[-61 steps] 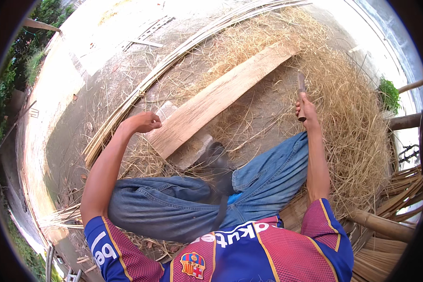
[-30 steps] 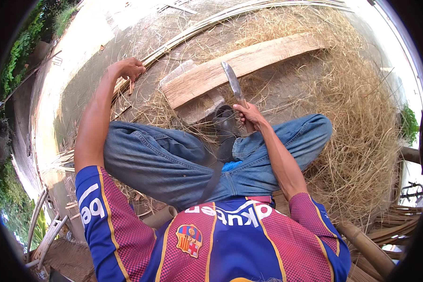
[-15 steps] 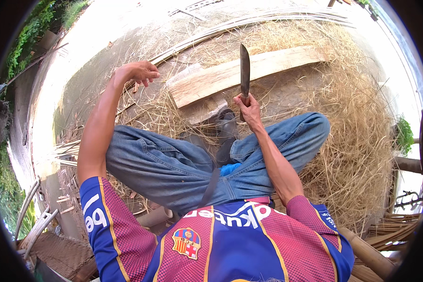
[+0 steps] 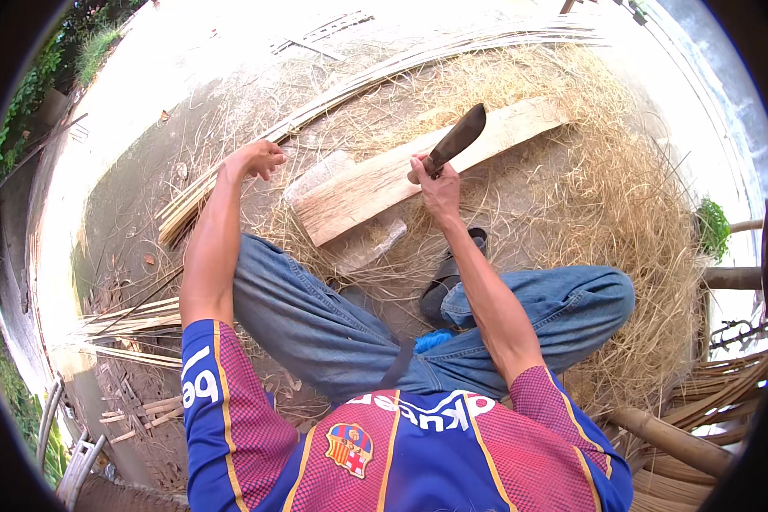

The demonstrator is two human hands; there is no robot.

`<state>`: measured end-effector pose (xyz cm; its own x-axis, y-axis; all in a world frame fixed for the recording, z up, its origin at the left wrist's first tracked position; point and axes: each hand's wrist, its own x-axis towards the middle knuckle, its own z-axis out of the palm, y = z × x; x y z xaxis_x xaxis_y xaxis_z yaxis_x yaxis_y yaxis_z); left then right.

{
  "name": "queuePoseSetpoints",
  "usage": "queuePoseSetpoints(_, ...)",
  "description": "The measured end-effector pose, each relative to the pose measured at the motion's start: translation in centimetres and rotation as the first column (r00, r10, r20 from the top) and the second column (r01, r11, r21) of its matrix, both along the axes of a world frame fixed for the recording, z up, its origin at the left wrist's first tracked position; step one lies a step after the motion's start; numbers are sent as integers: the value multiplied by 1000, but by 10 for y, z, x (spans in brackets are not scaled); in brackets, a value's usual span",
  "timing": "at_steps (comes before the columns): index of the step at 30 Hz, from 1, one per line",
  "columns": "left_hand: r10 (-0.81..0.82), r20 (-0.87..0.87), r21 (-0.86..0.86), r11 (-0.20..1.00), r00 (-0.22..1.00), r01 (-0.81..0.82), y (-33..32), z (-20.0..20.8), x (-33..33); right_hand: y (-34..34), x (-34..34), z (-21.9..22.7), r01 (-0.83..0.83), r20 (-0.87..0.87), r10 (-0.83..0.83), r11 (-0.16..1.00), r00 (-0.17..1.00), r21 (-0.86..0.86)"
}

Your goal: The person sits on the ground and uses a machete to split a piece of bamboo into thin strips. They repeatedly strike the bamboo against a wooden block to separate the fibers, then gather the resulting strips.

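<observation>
My right hand (image 4: 439, 196) is wrapped round the handle of a machete (image 4: 462, 136). Its dark, broad blade slants up and to the right over a pale wooden plank (image 4: 358, 203). My left hand (image 4: 258, 160) hangs in the air with loosely bent fingers, nothing visible in them. It is nearest to a bundle of long thin bamboo strips (image 4: 192, 200), which runs from beside my left arm toward the far right. Whether the hand touches the strips I cannot tell.
A pale block (image 4: 377, 247) shows under the plank's near edge. Dry shavings (image 4: 606, 256) lie heaped at the right. More strips (image 4: 145, 322) lie at the left, and a thick bamboo pole (image 4: 670, 439) at the lower right. My sandalled foot (image 4: 452, 277) sits below the plank.
The machete has gone from upright to leaning right, and my right hand has come over the plank's near edge. My legs have spread wider. The whole view has shifted a little.
</observation>
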<state>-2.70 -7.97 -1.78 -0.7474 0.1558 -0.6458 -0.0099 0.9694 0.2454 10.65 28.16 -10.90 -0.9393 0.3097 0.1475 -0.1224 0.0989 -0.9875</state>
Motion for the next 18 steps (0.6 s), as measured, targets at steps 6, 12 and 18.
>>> queuePoseSetpoints(6, 15, 36, 180, 984, 999, -21, -4, -14, 8, -25, 19, -3, 71, -51, -65, 990, 997, 121)
queuePoseSetpoints(12, 67, 94, 103, 992, 993, -76, -57, -46, 17, -42, 119, -53, -29, 529, 122, 983, 840, -181)
queuePoseSetpoints(18, 113, 97, 99, 988, 989, -123, -54, -34, 27, -24, 111, -56, 220, 593, -69, 958, 802, -186)
